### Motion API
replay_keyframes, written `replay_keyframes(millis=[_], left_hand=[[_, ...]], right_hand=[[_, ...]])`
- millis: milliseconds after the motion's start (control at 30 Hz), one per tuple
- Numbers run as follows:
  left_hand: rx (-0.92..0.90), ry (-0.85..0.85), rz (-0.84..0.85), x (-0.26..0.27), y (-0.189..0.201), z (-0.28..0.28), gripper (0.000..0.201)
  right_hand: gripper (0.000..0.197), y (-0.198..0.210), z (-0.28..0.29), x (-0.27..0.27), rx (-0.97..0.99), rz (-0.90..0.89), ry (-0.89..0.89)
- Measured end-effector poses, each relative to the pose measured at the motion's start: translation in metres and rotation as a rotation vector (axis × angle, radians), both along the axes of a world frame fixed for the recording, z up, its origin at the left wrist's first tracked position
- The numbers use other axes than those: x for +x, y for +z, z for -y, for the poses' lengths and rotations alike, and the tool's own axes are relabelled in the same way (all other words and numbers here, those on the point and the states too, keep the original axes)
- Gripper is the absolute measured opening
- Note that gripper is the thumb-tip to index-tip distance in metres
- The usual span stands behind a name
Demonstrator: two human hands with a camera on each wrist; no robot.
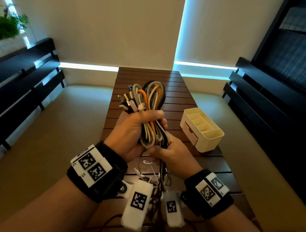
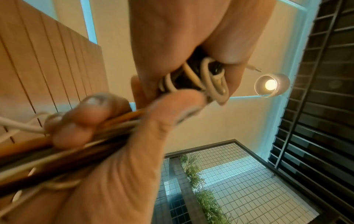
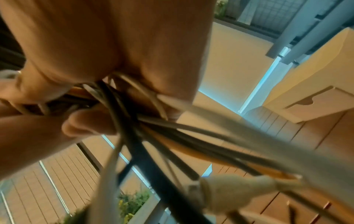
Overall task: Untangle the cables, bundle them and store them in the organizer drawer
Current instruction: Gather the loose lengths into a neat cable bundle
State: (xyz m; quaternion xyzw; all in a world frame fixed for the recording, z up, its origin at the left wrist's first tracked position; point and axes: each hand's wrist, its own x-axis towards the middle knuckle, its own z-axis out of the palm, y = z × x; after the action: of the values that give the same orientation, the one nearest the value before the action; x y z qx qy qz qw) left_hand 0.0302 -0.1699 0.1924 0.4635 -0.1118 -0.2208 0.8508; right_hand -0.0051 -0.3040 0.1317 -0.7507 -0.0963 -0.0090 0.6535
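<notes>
A bundle of cables (image 1: 151, 98) in grey, white, orange and black stands looped above the wooden table (image 1: 173, 78). My left hand (image 1: 148, 119) grips the bundle round its middle, with several plug ends sticking out to the left. Just below, my right hand (image 1: 165, 149) holds the lower strands, whose loose ends (image 1: 148, 174) hang toward the table. The cream organizer (image 1: 212, 139) sits to the right with its drawer (image 1: 190, 133) closed. The left wrist view shows my left hand (image 2: 114, 136) wrapped round the strands (image 2: 210, 78). In the right wrist view, cables (image 3: 172, 136) run past the drawer front (image 3: 316, 104).
Dark slatted benches (image 1: 19, 86) flank the narrow table on both sides, with pale floor between. A green plant (image 1: 3, 22) stands at the far left. The organizer's top compartments (image 1: 202, 121) face upward. A white plug (image 3: 229, 191) dangles close to the right wrist camera.
</notes>
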Motion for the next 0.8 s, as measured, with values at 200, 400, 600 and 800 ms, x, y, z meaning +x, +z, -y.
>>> replay_keyframes(millis=[200, 400, 600, 800], left_hand=[[-0.029, 0.069, 0.042, 0.001, -0.001, -0.001, 0.004], [-0.189, 0.172, 0.113, 0.021, 0.007, -0.020, 0.008], [-0.047, 0.187, 0.065, 0.025, -0.002, -0.016, 0.010], [-0.004, 0.065, -0.036, 0.014, -0.012, -0.001, 0.007]], right_hand=[[0.014, -0.017, 0.025, 0.011, -0.622, -0.139, -0.063], [0.095, -0.049, 0.069, 0.025, -1.017, -0.467, -0.283], [0.144, -0.019, 0.054, 0.011, -0.922, -0.392, -0.089], [0.147, 0.034, 0.027, -0.008, -0.636, -0.196, 0.175]])
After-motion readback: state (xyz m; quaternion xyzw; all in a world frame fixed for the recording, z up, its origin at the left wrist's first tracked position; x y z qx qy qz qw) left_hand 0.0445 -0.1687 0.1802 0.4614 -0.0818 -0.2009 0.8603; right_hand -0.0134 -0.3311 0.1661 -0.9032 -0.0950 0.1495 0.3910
